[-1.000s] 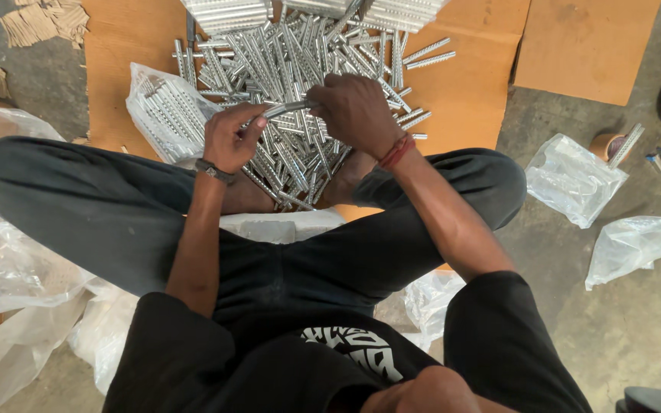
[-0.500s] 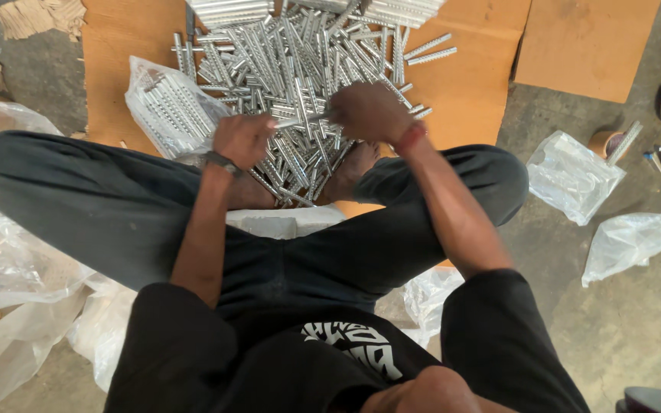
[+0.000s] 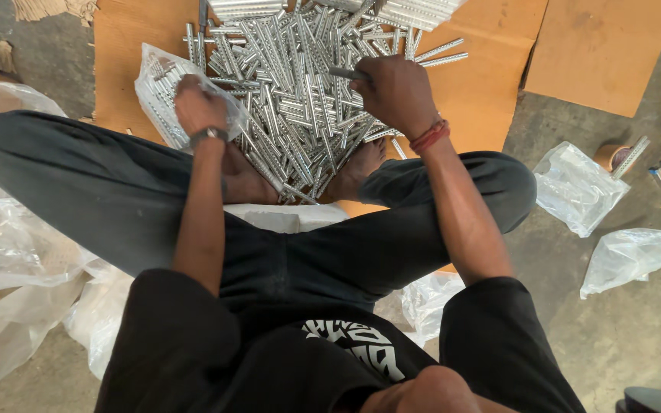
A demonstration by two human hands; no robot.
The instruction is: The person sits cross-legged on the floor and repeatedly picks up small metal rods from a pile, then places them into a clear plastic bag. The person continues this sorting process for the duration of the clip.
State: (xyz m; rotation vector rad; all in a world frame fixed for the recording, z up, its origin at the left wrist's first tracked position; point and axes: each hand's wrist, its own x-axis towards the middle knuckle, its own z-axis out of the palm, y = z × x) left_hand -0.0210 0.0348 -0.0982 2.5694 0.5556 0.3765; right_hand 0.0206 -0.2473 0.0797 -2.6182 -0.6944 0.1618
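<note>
Silvery ridged metal rods (image 3: pixel 300 115) are heaped on the brown cardboard sheet (image 3: pixel 491 84), from its far edge down to the crossed legs. One rod (image 3: pixel 343 73) is gripped in the closed right hand (image 3: pixel 395 92) above the heap. A clear plastic bag of rods (image 3: pixel 164 95), near the sheet's left edge, is pressed under the curled left hand (image 3: pixel 199 107). Crumpled clear bags (image 3: pixel 575 187) are noted on the concrete beyond the sheet's right edge.

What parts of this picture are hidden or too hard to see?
- Head view: the left hand covers part of the clear plastic bag.
- The pile of metal strips is cut off by the top edge.
- The right hand hides most of the strip it grips.
- The small items by the tape roll are too small to identify.
</note>
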